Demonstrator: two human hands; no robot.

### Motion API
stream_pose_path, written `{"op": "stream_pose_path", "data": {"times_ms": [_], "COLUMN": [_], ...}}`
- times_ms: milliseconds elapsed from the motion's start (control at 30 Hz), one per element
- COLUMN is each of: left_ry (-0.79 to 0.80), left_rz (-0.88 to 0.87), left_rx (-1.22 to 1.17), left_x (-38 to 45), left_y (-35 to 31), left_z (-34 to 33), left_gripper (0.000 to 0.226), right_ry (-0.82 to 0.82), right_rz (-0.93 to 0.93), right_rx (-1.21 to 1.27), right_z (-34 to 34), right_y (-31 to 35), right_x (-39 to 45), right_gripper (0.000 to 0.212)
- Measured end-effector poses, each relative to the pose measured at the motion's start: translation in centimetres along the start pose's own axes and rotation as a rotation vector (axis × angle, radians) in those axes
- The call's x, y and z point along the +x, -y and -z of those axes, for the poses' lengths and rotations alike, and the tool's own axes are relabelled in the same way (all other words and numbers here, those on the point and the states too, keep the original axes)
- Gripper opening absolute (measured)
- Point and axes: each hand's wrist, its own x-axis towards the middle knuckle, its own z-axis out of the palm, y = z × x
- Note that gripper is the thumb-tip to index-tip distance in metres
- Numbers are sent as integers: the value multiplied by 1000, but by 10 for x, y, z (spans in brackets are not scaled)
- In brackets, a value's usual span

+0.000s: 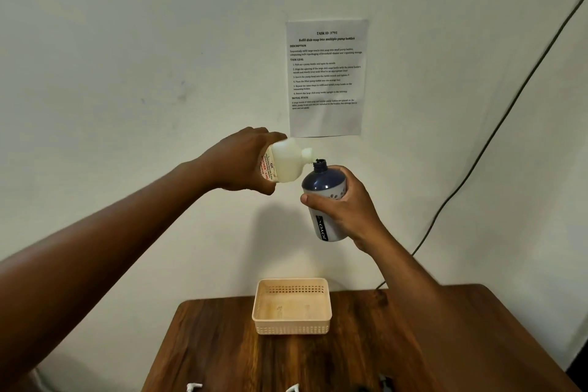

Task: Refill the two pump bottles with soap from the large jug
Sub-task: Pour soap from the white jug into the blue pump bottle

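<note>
My left hand (pixel 241 159) grips a white soap jug (pixel 286 162) with red lettering, tipped on its side so its spout points right. The spout touches the open black neck of a dark blue and grey pump bottle (pixel 323 181). My right hand (pixel 346 210) is wrapped around that bottle's middle and holds it nearly upright, tilted slightly left. Both are raised high above the table, in front of the wall. The bottle has no pump head on it. Whether soap is flowing cannot be made out.
A beige perforated basket (pixel 292 329) stands on the wooden table (pixel 366 344) near its far edge. White pump parts (pixel 194 387) and a dark pump part (pixel 385 383) lie at the near edge. A task sheet (pixel 326 76) hangs on the wall; a cable (pixel 477 162) runs down at right.
</note>
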Motion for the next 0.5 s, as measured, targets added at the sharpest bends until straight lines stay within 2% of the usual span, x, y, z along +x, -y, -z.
{"op": "stream_pose_path", "data": {"times_ms": [500], "left_ry": [21], "left_rz": [-13], "left_rx": [38], "left_x": [6], "left_y": [-4], "left_z": [4], "left_gripper": [62], "right_ry": [-30], "right_rz": [5], "right_rx": [-10], "right_z": [1], "right_y": [-1], "right_x": [-2], "right_gripper": [61]}}
